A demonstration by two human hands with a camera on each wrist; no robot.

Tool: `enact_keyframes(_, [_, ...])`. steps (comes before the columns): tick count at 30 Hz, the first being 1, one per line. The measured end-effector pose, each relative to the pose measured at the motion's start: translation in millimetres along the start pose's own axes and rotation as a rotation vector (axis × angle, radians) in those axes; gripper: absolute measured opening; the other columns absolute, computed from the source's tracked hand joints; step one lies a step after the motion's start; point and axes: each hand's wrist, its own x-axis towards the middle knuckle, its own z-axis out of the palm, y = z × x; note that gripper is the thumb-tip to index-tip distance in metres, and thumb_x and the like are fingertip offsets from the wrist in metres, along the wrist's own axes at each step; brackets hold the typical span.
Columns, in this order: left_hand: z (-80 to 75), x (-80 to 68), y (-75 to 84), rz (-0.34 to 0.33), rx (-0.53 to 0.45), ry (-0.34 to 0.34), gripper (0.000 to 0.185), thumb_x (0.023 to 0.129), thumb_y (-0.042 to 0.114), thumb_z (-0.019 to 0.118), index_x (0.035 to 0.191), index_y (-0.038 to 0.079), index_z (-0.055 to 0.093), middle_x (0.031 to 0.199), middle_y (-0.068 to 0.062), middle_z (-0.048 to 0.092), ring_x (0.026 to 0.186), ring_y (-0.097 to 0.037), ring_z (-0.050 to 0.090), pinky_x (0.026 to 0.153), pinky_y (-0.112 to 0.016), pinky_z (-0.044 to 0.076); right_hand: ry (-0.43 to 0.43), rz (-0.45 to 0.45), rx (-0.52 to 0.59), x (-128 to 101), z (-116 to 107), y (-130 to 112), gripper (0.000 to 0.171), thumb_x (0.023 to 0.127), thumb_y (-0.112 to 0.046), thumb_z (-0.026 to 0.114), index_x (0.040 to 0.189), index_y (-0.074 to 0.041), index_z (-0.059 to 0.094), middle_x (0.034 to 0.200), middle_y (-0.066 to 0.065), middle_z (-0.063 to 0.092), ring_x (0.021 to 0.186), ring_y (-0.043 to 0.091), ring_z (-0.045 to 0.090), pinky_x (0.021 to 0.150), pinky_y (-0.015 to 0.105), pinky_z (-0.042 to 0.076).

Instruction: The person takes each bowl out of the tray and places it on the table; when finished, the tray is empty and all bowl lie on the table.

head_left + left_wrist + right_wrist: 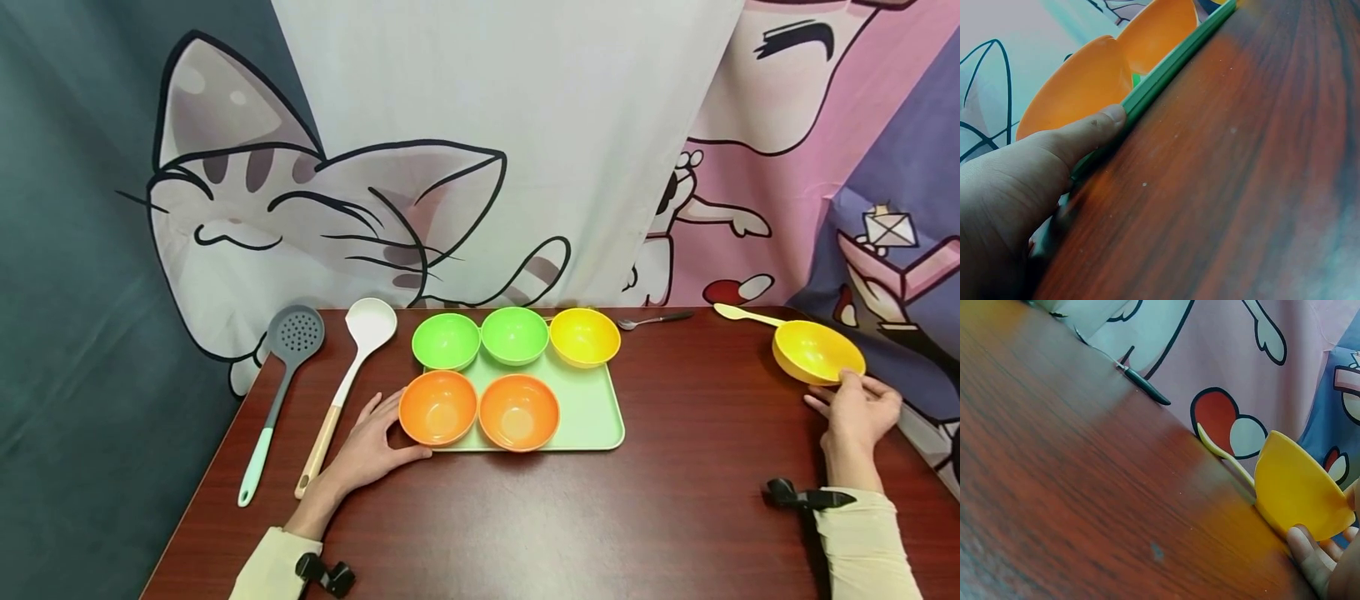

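At the far right, my right hand point(858, 417) pinches the near rim of a yellow bowl point(1300, 487); its base is at or close to the tabletop. My left hand point(371, 446) rests at the front left corner of a pale green tray point(592, 417). Its straight thumb point(1100, 125) touches the tray's edge, and the other fingers extend along the left side, beside an orange bowl point(438, 408). A second orange bowl point(519, 412) sits to its right. Behind them stand two green bowls point(446, 342) and another yellow bowl point(585, 337).
Left on the brown table point(675, 500) lie a grey slotted skimmer point(296, 333) and a white ladle point(371, 325). Along the back edge lie a dark-handled fork point(656, 320) and a pale yellow spoon point(738, 313), partly hidden by the bowl. A printed curtain point(600, 125) hangs behind.
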Motion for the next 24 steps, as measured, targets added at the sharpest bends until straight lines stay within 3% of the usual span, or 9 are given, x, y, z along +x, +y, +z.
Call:
enact_keyframes(13, [0.1, 0.8, 0.5, 0.0, 0.003, -0.006, 0.091, 0.075, 0.065, 0.077, 0.148, 0.019, 0.049, 0.151, 0.001, 0.051, 0.147, -0.024, 0.037, 0.124, -0.056, 0.014, 0.002, -0.009, 0.032, -0.6, 0.4, 1.6, 0.024, 0.095, -0.01, 0.062, 0.104, -0.017, 0.041, 0.099, 0.001, 0.048, 0.048, 0.018, 0.068, 0.035, 0.031, 0.052])
enact_keyframes(24, [0.2, 0.9, 0.3, 0.002, 0.006, -0.003, 0.091, 0.075, 0.065, 0.077, 0.148, 0.019, 0.049, 0.151, 0.001, 0.051, 0.147, -0.024, 0.037, 0.124, -0.056, 0.014, 0.004, -0.026, 0.018, -6.5, 1.1, 2.8, 0.02, 0.097, -0.012, 0.06, 0.102, -0.018, 0.041, 0.103, 0.0, 0.042, 0.052, 0.014, 0.069, 0.036, 0.028, 0.052])
